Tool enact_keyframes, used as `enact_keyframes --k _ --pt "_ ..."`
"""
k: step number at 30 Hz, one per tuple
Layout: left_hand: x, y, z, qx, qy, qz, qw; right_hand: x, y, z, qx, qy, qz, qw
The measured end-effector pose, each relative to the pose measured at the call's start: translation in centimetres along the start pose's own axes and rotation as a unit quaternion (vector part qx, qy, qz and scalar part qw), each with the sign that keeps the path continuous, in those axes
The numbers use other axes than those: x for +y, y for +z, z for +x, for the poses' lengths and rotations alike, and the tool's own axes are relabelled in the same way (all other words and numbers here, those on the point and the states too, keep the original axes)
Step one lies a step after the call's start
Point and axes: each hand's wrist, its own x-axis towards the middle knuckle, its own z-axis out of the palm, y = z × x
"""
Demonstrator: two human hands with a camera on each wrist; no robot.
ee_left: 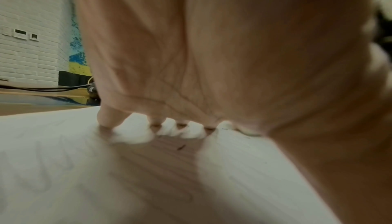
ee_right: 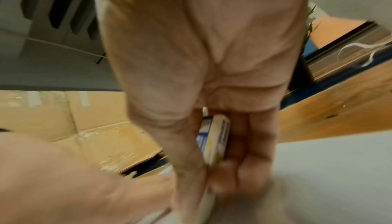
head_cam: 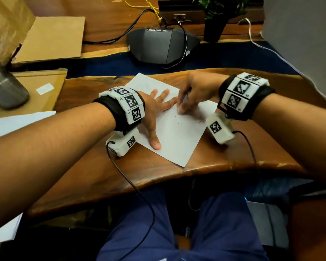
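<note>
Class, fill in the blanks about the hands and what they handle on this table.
1. The left hand presses flat on a white sheet of ____.
2. The right hand pinches a white and blue ____.
3. The sheet lies on a ____ table.
Missing words: paper; eraser; wooden.

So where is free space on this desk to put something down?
Free: bare wood between the paper and the cardboard, and along the near edge below the paper. The bottle and speakerphone crowd left and back.
</note>
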Motion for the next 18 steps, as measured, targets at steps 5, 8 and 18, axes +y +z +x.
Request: enact_keyframes --k 5,8,18 --pt "0.0 0.1 0.2 -0.002 0.003 -0.001 1.0 0.8 0.7 0.5 0.082 0.001 0.001 0.997" --pt "0.3 0.0 0.3 -0.008 0.006 0.011 1.0 0.5 0.6 -0.7 -0.032 0.0 0.0 1.0" --pt "0.3 -0.2 0.4 0.023 0.019 -0.017 0.999 1.0 0.7 -0.2 0.043 -0.017 0.014 0.999"
